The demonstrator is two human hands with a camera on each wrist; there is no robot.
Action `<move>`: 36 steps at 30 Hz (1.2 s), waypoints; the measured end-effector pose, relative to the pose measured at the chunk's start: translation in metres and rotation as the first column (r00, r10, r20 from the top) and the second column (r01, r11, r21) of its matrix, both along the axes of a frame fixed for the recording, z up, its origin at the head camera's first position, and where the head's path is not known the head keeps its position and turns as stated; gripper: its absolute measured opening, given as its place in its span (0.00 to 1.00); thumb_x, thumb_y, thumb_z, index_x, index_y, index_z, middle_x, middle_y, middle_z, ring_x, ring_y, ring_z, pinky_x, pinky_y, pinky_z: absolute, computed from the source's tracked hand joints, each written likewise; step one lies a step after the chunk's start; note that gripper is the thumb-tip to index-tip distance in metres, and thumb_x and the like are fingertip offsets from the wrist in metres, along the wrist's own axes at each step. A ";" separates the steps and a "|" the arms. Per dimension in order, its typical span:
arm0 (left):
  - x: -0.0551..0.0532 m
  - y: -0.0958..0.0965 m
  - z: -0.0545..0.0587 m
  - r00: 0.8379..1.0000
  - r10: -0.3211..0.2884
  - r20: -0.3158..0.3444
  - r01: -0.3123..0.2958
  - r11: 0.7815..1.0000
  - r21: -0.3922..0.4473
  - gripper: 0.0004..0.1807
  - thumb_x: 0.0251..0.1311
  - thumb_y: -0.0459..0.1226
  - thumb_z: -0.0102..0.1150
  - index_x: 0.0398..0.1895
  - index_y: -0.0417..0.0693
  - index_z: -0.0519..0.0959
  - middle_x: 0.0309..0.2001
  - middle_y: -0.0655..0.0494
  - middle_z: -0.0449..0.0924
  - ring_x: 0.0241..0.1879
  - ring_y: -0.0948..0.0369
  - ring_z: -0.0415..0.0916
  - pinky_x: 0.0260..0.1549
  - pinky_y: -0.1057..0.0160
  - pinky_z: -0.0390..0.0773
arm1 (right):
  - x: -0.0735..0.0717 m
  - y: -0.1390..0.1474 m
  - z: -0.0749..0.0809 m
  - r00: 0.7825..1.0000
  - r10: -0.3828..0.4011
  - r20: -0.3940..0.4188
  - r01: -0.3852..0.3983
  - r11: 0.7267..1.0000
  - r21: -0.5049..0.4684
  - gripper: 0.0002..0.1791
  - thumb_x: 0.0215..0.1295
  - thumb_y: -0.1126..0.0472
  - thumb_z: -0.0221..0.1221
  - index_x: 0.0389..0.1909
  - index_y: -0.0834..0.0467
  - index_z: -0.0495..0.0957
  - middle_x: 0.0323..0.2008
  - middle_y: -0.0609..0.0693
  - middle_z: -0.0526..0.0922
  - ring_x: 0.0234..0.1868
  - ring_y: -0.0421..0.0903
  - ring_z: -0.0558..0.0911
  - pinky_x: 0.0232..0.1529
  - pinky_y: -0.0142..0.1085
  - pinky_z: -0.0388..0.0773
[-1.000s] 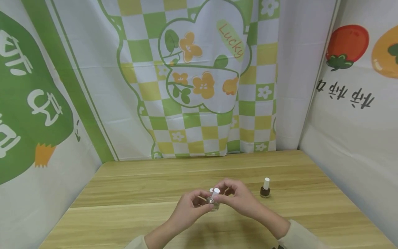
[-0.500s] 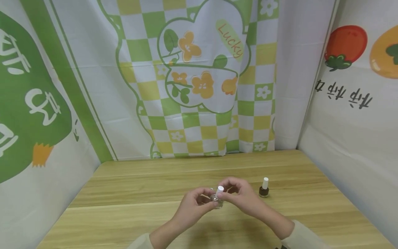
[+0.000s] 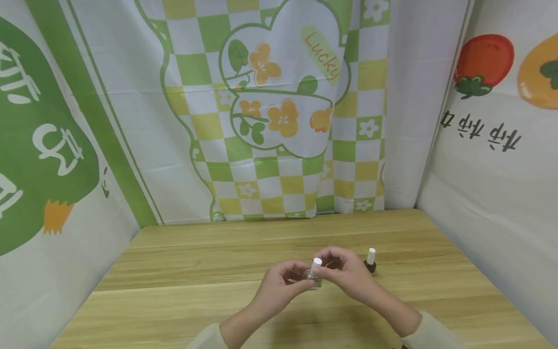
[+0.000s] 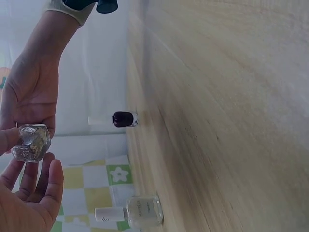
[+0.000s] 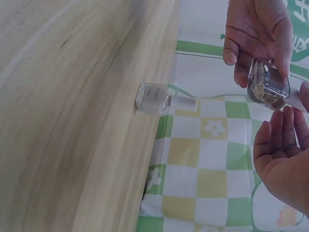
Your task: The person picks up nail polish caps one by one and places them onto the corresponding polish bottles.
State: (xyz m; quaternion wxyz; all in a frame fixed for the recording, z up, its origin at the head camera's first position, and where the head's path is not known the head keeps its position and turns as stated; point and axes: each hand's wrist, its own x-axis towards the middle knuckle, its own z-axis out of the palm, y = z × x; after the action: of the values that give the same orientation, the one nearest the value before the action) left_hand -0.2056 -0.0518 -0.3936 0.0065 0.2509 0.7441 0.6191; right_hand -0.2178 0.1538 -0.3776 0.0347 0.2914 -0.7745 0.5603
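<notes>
My left hand (image 3: 281,286) holds a glittery nail polish bottle (image 5: 268,86) by its clear glass body. The thumb and fingers of my right hand (image 3: 346,274) pinch the bottle's white cap (image 3: 316,263). In the head view the bottle is upright, slightly tilted, above the table. Silver and gold flecks show through the glass in both wrist views. Beyond the hands stands a clear nail polish bottle (image 4: 145,211) with a white cap, hidden behind them in the head view. A dark nail polish bottle (image 3: 370,266), also white-capped, stands right of my right hand, which partly covers it.
The wooden table (image 3: 196,257) carries both standing bottles. Behind it hangs a green, yellow and white checkered cloth (image 3: 266,184). Printed white cloth walls (image 3: 484,194) close off the left and right sides.
Both hands have shifted a little to the right with the glittery bottle. The right hand now overlaps the dark bottle, and the white cap behind the hands has passed out of sight.
</notes>
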 end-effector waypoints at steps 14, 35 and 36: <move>-0.006 0.019 -0.008 1.000 -0.005 0.002 0.005 1.000 0.015 0.11 0.56 0.35 0.68 0.42 0.44 0.82 0.38 0.55 0.84 0.39 0.60 0.80 0.39 0.64 0.81 | 0.001 0.014 -0.005 0.989 -0.013 0.150 0.021 0.998 -0.052 0.13 0.63 0.61 0.64 0.43 0.65 0.77 0.39 0.57 0.80 0.41 0.51 0.80 0.41 0.46 0.81; -0.019 0.041 -0.021 0.999 -0.009 0.037 0.012 0.997 -0.076 0.11 0.59 0.32 0.65 0.45 0.41 0.79 0.41 0.57 0.81 0.41 0.60 0.78 0.41 0.68 0.78 | -0.008 0.030 -0.023 0.965 -0.047 0.259 0.067 0.995 -0.068 0.15 0.63 0.60 0.64 0.44 0.67 0.75 0.40 0.56 0.79 0.43 0.50 0.77 0.46 0.45 0.77; -0.020 0.042 -0.022 0.999 -0.005 0.036 0.008 0.996 -0.085 0.11 0.59 0.32 0.65 0.45 0.42 0.79 0.41 0.57 0.81 0.41 0.60 0.78 0.41 0.68 0.78 | -0.009 0.031 -0.024 0.963 -0.045 0.267 0.066 0.995 -0.069 0.15 0.63 0.60 0.64 0.44 0.67 0.75 0.40 0.57 0.79 0.43 0.51 0.77 0.46 0.45 0.77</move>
State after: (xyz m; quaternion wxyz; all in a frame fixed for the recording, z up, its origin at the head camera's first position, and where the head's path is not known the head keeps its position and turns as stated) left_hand -0.2252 -0.0102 -0.4152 0.0326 0.2419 0.7686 0.5913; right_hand -0.2264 0.1848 -0.4014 -0.0423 0.1904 -0.7578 0.6226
